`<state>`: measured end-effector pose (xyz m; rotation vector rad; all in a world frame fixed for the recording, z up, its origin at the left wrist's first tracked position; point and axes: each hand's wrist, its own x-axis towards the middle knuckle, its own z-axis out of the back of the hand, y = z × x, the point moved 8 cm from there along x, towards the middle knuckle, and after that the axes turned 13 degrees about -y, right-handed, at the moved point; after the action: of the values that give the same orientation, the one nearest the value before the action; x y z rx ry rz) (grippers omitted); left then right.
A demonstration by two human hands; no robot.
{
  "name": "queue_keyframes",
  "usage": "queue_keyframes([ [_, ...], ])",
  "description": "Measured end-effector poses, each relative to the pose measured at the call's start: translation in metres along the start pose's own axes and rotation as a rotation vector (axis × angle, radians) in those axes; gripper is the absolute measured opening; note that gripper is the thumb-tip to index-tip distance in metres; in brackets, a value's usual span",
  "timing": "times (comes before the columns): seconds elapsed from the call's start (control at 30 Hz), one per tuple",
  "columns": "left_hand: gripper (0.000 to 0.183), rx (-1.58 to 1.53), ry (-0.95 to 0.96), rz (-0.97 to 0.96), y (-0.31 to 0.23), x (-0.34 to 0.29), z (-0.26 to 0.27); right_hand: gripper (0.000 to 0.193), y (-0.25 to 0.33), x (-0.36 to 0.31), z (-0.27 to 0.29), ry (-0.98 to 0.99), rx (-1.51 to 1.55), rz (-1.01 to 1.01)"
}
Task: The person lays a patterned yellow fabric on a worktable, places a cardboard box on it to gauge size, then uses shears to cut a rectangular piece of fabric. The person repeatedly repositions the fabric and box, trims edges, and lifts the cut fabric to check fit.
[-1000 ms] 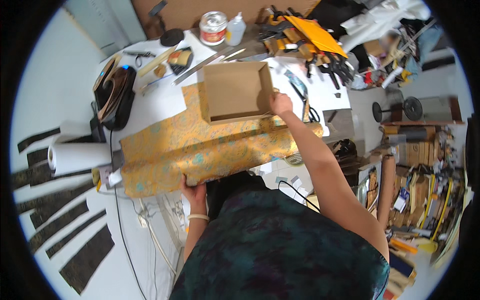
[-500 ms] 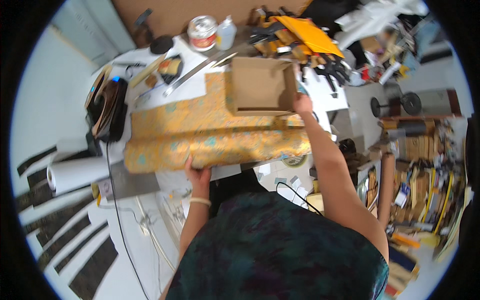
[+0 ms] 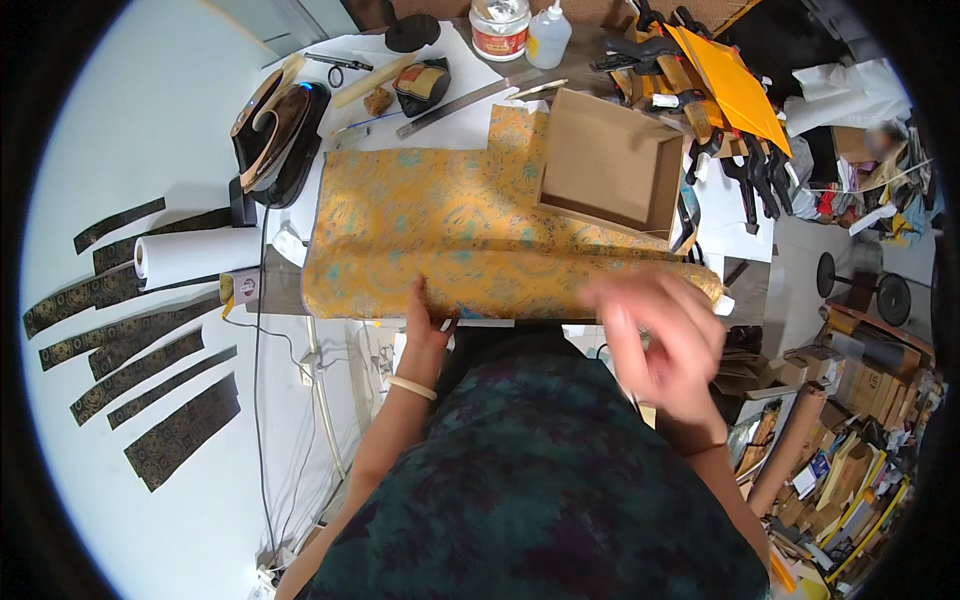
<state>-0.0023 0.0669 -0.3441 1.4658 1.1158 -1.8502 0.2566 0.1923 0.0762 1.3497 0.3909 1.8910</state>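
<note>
A gold brocade fabric with blue-green motifs is spread over the table, its near side rolled or folded thick along the front edge. My left hand grips this near edge, thumb on top and fingers partly hidden below. Over the right end of the roll, my right hand is raised toward me; motion smears its bent fingers, and whether they hold anything does not show. On the fabric's far right part rests a shallow brown cardboard box, open side up and turned slightly, with neither hand on it.
An iron stands at the table's left, its cord hanging down. Behind lie a steel ruler, a white tub and a squeeze bottle. Black clamps and a yellow envelope crowd the back right.
My right hand has let go of the box's right side and come back toward me. The box now sits at a slight angle. My left hand stays at the fabric's near edge; the view has shifted.
</note>
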Motion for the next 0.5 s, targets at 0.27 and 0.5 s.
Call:
queue_keyframes([
  [0.27,0.069,0.072,-0.181,0.118,0.001,-0.001,0.050,0.027,0.098,0.043,0.040,-0.064,0.133,0.297],
  [0.5,0.035,0.268,0.035,-0.144,-0.041,-0.057,0.035,0.033,0.108,0.056,0.026,0.029,0.098,0.577],
])
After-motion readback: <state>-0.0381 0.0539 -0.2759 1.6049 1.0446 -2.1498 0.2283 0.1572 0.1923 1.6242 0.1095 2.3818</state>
